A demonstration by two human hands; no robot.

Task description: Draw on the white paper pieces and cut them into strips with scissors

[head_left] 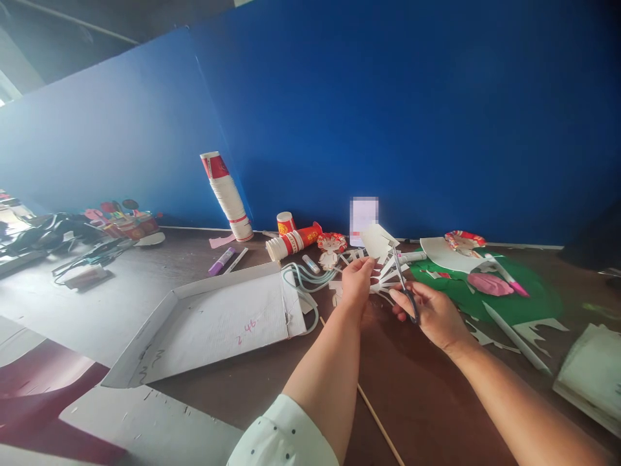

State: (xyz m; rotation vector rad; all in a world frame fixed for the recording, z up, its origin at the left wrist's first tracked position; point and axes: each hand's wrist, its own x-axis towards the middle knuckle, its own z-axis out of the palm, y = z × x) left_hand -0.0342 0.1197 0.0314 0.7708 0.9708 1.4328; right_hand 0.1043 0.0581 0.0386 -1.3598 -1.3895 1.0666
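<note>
Pinched in my left hand [358,279] is a piece of off-white paper [376,239], held up above the table. My right hand [434,314] is closed around the dark handles of a pair of scissors [401,270], whose blades point up at the paper's right edge. Whether the blades touch the paper I cannot tell. Fanned white paper strips [388,275] show between and behind the hands. A paper cutout figure with a red-and-white striped rim [332,248] lies just left of the left hand.
An open white cardboard box lid [218,323] lies left, beside a looped pale cable [295,275]. Behind it are a leaning stack of paper cups [228,197], fallen cups [294,243] and a purple marker [221,261]. Right lie green paper [533,298], scraps and a pink-tipped pen [507,275]. A thin stick [378,421] lies in front.
</note>
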